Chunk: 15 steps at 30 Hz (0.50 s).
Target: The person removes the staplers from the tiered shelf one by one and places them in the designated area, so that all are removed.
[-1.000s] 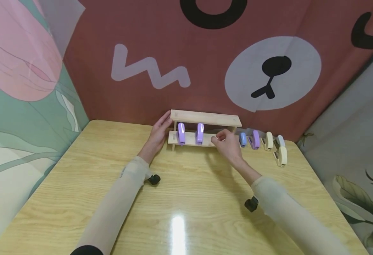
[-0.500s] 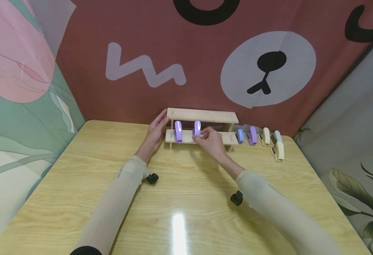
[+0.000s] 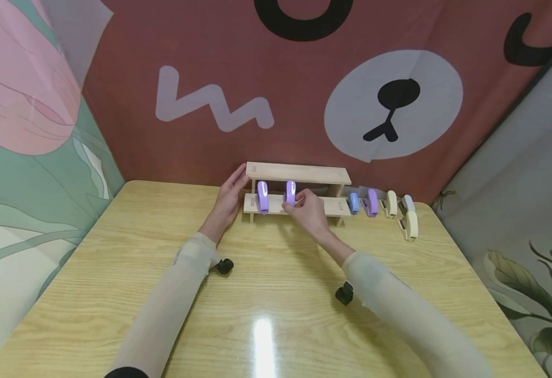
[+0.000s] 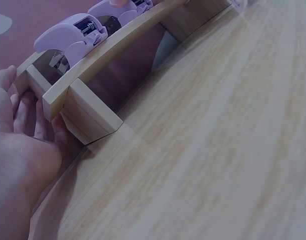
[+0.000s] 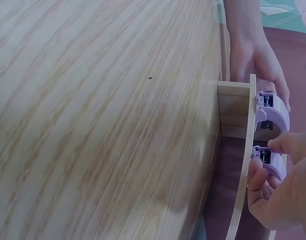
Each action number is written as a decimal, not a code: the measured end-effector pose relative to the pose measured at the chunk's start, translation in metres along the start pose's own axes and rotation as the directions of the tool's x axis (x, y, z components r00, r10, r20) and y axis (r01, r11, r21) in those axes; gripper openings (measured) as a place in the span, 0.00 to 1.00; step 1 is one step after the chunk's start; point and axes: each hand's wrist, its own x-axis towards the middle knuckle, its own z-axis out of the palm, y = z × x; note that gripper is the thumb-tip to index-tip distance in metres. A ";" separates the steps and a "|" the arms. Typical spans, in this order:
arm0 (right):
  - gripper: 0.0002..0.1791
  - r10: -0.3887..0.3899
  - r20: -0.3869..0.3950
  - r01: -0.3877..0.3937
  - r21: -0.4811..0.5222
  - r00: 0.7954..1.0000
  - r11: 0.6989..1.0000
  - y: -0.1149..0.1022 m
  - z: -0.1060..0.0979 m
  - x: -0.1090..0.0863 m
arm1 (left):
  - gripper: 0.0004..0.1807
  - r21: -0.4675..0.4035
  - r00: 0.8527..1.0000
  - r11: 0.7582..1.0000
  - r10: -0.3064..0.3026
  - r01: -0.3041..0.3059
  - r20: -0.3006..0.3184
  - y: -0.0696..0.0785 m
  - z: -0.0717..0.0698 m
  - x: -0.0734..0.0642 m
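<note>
A two-tier wooden shelf (image 3: pixel 325 206) stands against the back wall. Two small purple staplers sit on its lower tier: a left-hand stapler (image 3: pixel 262 197) and, further right, a second stapler (image 3: pixel 290 192). My right hand (image 3: pixel 309 212) pinches this second stapler low down between thumb and fingers; the right wrist view shows the held stapler (image 5: pixel 275 164) close on the board. My left hand (image 3: pixel 229 201) rests against the shelf's left end with fingers extended along it. In the left wrist view, its fingers (image 4: pixel 24 112) reach beside the end posts, partly hidden by the wood.
Right of the shelf, on the wooden table (image 3: pixel 238 315), stand more staplers: a blue one (image 3: pixel 353 202), a purple one (image 3: pixel 372 202), a cream one (image 3: pixel 390 203), a pale blue one (image 3: pixel 407 202) and a nearer cream one (image 3: pixel 411 226). A patterned cloth (image 3: pixel 200 147) rises right behind the shelf.
My right hand has moved left along the lower tier, from the bare part of the board to the second purple stapler, and now pinches it. The left hand has stayed at the shelf's end.
</note>
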 end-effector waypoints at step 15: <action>0.17 -0.069 -0.069 0.066 -0.048 0.995 0.997 0.002 0.004 0.000 | 0.29 -0.003 1.000 1.000 -0.016 0.016 -0.012 0.001 0.001 -0.001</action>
